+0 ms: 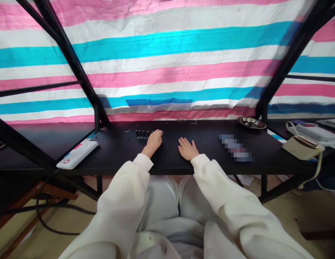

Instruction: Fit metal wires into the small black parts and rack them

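While my left hand (154, 140) curls knuckles-up on the table (210, 158), whether around anything I cannot tell, the row of black pieces (142, 134) lies just to its left, running sideways; my right hand (187, 148) rests flat, empty, farther off.

A pixelated patch (236, 147) is unreadable; the dark pieces (142, 134) at the left hand (153, 141) are too small to tell.
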Motion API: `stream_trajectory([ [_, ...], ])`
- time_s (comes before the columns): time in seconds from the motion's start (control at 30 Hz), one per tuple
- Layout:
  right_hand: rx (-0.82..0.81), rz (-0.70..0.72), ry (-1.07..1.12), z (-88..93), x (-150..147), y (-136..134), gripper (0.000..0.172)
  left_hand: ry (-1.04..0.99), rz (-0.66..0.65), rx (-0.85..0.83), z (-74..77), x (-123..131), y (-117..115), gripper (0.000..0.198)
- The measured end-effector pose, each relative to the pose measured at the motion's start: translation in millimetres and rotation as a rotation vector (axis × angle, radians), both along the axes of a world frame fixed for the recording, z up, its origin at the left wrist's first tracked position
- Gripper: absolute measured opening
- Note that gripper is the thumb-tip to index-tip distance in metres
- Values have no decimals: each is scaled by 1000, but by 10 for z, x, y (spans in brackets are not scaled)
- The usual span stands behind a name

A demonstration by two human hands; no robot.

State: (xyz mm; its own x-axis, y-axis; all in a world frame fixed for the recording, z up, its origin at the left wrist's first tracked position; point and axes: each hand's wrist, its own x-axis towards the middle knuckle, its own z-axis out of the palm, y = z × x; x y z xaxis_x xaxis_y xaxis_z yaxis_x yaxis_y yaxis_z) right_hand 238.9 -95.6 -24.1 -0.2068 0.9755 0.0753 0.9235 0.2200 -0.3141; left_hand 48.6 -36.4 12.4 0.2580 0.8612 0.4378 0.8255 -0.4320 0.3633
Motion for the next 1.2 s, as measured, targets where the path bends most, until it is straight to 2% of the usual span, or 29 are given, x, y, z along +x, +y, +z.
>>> stream_trajectory([
  [0.1,-33,1,238,35,8,135,58,-437,-110,-113,-76,157,48,15],
  [0.2,-56,-73,699,87,-20,379,66,-902,-180,-233,-145,326,46,14],
  [0.27,12,-163,966,95,-70,523,59,-1077,-223,-270,-183,389,20,18],
  [0.33,78,-204,1141,70,-134,598,48,-1165,-259,-320,-207,404,-18,23],
  [0.43,122,-121,1290,2,-205,582,32,-1212,-301,-412,-216,385,-78,28],
  [0.5,153,-58,1329,-28,-211,535,29,-1222,-308,-454,-211,372,-106,30],
  [0.67,208,-108,1321,-27,-141,488,33,-1118,-301,-527,-216,353,-118,32],
  [0.9,197,-46,1287,-17,-122,499,37,-1060,-268,-503,-217,325,-108,32],
  [1.2,247,-90,1192,-26,-113,495,42,-875,-290,-492,-299,392,-86,23],
])
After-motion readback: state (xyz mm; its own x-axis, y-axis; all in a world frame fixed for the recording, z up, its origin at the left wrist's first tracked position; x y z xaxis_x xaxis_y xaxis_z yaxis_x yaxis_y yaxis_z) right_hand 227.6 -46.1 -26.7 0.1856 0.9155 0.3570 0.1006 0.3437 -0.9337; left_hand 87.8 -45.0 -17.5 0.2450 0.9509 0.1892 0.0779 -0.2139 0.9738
